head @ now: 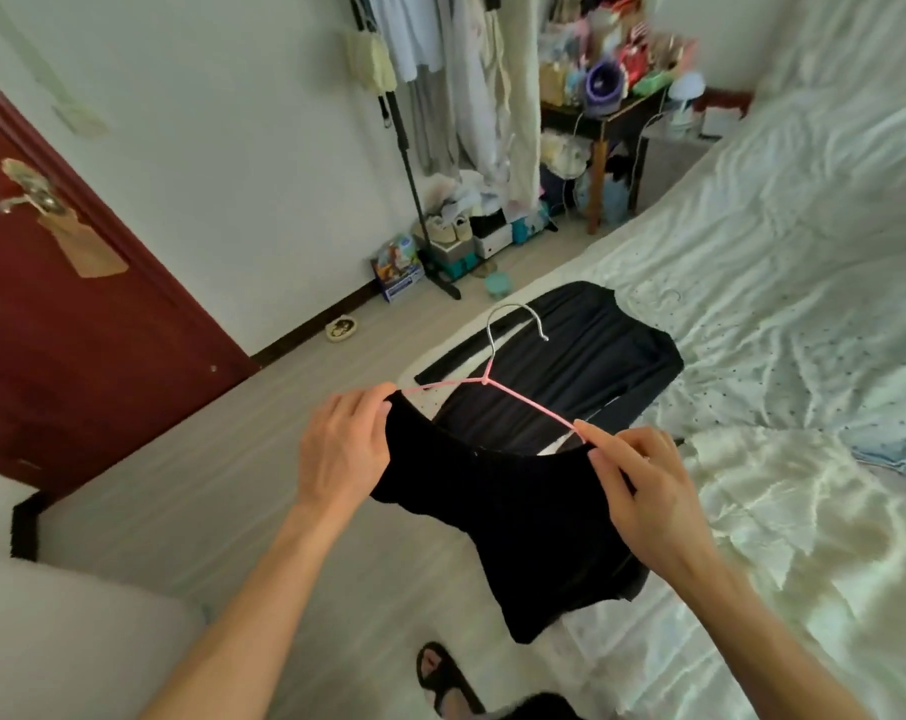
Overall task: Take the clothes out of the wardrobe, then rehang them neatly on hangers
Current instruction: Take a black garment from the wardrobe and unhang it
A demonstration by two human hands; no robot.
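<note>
A small black garment (pixel 534 527) hangs in the air on a pink wire hanger (pixel 513 394) with a metal hook. My left hand (pixel 344 449) pinches the garment and the hanger's left end. My right hand (pixel 648 491) pinches the hanger's right end and the cloth there. Behind them a second black garment (pixel 591 350) lies spread flat on the corner of the bed (pixel 783 283). At the back, pale clothes (pixel 456 70) hang on a black clothes rack (pixel 414 189).
A dark red door (pixel 66 324) stands at the left. Shoes, boxes and a small bowl (pixel 341 327) sit on the floor by the rack's base. A cluttered side table (pixel 617 116) is beyond the bed. My sandalled foot (pixel 443 678) is on the floor below.
</note>
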